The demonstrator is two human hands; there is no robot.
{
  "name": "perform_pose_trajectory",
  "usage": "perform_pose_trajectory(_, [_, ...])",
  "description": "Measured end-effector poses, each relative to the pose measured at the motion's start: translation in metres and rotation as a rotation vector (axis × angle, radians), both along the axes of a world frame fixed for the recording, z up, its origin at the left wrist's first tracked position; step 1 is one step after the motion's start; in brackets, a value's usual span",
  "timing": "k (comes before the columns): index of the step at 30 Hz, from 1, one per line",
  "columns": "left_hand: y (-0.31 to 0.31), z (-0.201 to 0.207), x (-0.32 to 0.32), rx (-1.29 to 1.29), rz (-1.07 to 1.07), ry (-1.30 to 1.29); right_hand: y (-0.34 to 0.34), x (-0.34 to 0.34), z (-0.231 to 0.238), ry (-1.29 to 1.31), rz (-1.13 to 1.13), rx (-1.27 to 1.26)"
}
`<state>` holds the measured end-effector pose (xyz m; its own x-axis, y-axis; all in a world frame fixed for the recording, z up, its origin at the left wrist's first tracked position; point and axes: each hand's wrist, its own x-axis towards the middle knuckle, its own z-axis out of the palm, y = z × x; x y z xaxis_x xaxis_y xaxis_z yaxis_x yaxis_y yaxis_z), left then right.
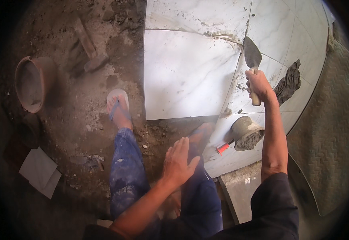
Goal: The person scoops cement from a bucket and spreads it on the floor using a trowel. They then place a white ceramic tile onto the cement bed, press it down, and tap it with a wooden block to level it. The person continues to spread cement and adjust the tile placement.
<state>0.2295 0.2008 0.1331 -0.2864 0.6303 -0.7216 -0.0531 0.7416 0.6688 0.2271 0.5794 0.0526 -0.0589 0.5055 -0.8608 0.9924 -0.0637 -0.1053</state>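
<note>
My right hand (259, 85) is wrapped round the wooden handle of a pointing trowel (252, 53), whose grey blade points away over the tile joint. In front of my right leg, my left hand (178, 162) is held flat with its fingers stretched out and nothing in it. Ahead of me lies a large white marble-patterned tile (190, 76), its near edge bordering bare soil. A bucket (247, 134) holding grey mortar leans beside my right forearm. Next to it lies a tool with a red handle (223, 149). A dark crumpled cloth (289, 83) rests on the tiles just beyond my right wrist.
On the dirt floor at left are a hammer (90, 48) and a round brown tub (29, 85). Pieces of white tile (40, 172) lie at lower left. A ribbed mat (322, 132) covers the right side. My sandalled foot (119, 108) stands beside the tile's left edge.
</note>
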Motion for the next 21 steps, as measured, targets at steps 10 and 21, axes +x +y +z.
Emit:
perform_pose_trajectory(10, [0.005,-0.002,0.002,-0.036,-0.064,0.035,-0.012,0.023,-0.02,0.112,0.032,0.082])
perform_pose_trajectory(21, [-0.004,0.004,-0.002,-0.029,-0.044,-0.066,-0.135,0.103,-0.009,0.53,-0.044,0.32])
